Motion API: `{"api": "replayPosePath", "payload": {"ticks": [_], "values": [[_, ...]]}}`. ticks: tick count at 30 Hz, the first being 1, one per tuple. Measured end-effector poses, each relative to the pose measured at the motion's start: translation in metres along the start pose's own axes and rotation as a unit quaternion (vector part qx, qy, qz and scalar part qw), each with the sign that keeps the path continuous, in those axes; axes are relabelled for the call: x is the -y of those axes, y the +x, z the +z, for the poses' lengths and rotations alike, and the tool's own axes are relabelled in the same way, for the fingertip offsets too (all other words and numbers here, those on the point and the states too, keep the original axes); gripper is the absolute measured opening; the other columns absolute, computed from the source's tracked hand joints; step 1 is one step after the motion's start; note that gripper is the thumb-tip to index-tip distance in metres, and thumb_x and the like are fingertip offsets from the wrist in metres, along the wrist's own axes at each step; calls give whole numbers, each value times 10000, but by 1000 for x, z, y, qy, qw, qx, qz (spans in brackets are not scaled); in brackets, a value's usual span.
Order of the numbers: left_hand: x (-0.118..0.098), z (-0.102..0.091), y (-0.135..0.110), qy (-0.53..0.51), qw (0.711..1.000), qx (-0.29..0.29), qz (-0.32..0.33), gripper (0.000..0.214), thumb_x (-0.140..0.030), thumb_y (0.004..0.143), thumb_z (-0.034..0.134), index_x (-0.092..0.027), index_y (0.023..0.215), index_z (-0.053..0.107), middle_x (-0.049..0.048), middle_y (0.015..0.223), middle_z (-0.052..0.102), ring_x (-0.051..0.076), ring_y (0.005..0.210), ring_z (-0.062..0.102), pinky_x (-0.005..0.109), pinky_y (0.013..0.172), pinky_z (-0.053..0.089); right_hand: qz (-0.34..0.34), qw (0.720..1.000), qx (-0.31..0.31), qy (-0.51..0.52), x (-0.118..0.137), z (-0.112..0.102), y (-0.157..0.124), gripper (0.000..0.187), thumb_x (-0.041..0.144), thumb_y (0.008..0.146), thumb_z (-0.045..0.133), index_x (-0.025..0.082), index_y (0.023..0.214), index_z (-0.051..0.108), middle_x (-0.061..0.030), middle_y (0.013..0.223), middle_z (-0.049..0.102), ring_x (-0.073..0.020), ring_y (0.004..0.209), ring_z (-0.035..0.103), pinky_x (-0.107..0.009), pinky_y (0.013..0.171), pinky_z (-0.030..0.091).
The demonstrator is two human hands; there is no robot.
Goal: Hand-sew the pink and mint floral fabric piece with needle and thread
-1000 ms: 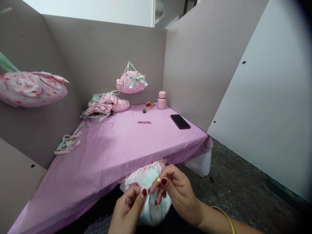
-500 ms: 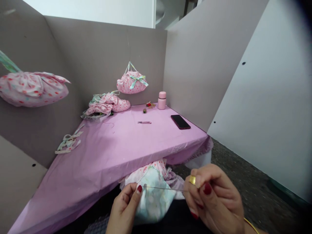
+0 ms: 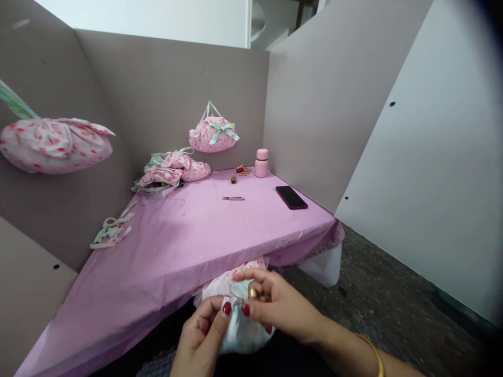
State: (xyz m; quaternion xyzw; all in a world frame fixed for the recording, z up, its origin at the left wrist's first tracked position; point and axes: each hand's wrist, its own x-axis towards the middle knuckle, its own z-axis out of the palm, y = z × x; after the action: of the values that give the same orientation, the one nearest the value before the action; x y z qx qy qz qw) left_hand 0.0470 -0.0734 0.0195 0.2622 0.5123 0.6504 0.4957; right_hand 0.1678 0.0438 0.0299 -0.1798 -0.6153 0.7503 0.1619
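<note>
Fabric piece (image 3: pixel 239 330), pale with a pink and green print, held low in front of the person, just below the near table edge. The left hand (image 3: pixel 200 335) pinches its near side with thumb and fingers closed; the right hand (image 3: pixel 275 306), wearing a gold thimble (image 3: pixel 253 293), meets it from the right, fingertips closed on a thin thread or needle (image 3: pixel 236 300), too fine to tell which. Judged from this pose, the stitching is under way and unfinished: the piece is loose and not tied up.

Beyond the grip, on the pink table (image 3: pixel 188 246): one bundle of ribbon strips (image 3: pixel 110 230) to the left, one thread snip (image 3: pixel 233 198), one dark phone (image 3: pixel 291 197), one small pink bottle (image 3: pixel 261 162), one heap of sewn pouches (image 3: pixel 173 170). Hanging farther off: two finished pouches, one centre (image 3: pixel 213 134), one far left (image 3: pixel 55 144).
</note>
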Motion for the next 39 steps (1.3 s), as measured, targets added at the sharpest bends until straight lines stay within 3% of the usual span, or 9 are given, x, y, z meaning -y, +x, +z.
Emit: {"api": "replayPosePath", "payload": {"ticks": [2,5,9,13,17,25,39], "values": [[1,-1,0,7,1000,-14,7,212,-392,740,699,-181,743,683,-11,620,626,132,593,497,203,558,425,21,998,23,-56,-7,1,4,388,456,723,708,126,883,582,76,546,435,-32,407,348,-135,366,279],[3,-1,-1,10,999,-49,20,206,-388,733,708,-182,745,693,-20,602,629,119,563,492,188,543,423,-8,993,5,-117,-10,3,3,383,492,782,631,123,711,558,73,499,402,-37,406,330,-151,373,228],[4,1,0,-5,998,-65,19,193,-374,729,714,-183,751,697,-17,628,653,120,559,519,181,523,420,-85,983,-22,-161,-8,2,-2,282,423,874,537,145,829,547,56,591,435,-58,459,375,-172,434,298],[3,1,0,-9,998,-59,16,173,-360,745,702,-195,798,703,-5,680,683,148,624,577,198,565,448,-179,942,-72,-276,-1,1,-8,174,260,936,441,160,829,535,30,659,480,-84,561,458,-191,539,360],[3,0,0,-1,998,-53,27,170,-351,731,718,-192,793,713,1,689,697,155,660,601,195,597,457,-228,900,-27,-370,6,3,-11,184,161,919,457,149,823,613,6,687,582,-92,618,520,-187,597,378],[6,-2,1,-6,999,-41,15,166,-345,740,712,-201,822,721,-4,662,710,145,630,612,186,594,469,-218,897,-27,-384,4,4,-12,201,131,906,486,146,906,686,-14,759,687,-90,660,606,-161,632,407],[4,2,-1,25,997,-61,32,181,-370,716,724,-200,777,730,-6,671,693,137,598,559,186,589,458,-197,899,-34,-391,2,3,-12,209,144,899,490,171,932,695,-6,764,692,-101,659,615,-175,621,412]]}}
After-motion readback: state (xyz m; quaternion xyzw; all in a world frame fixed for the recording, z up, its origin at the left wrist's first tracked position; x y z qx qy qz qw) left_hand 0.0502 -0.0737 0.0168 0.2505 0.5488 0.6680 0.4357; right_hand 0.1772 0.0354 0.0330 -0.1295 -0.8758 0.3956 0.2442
